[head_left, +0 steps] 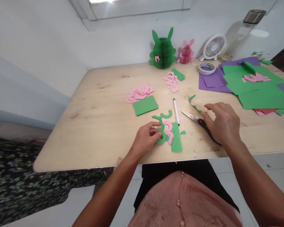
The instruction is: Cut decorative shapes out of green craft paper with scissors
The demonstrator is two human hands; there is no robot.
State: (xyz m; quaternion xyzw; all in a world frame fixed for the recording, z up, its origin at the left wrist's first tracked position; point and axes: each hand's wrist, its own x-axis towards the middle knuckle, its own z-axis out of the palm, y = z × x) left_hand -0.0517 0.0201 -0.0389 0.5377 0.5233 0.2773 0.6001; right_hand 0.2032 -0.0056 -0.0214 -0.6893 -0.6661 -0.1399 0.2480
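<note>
The left hand (145,137) and the right hand (221,124) are well apart above the wooden table (85,142). The left hand pinches a cluster of curved green paper strips (162,129) and pink paper strips (168,127) between thumb and fingers. Its fingers hide part of the cluster, so the way the strips join cannot be determined. The right hand is open, with fingers extended, above the scissors (198,123). The hand covers part of the black handles, and any contact with them cannot be confirmed. The scissors lie with steel blades pointing left, toward the cluster. The strips are narrow, hooked arcs, with the pink layered among the green. They overlap the upper end of a green paper rectangle (176,140) just right of the left hand. A small green paper offcut (183,132) lies beside the rectangle. A curved green paper scrap (194,104) lies just past the right fingertips, and a white pen (176,110) lies between the hands, beyond the cluster. Farther along the table are two piles of cut pink paper pieces (140,93) and a stack of green and purple paper sheets (262,94).
</note>
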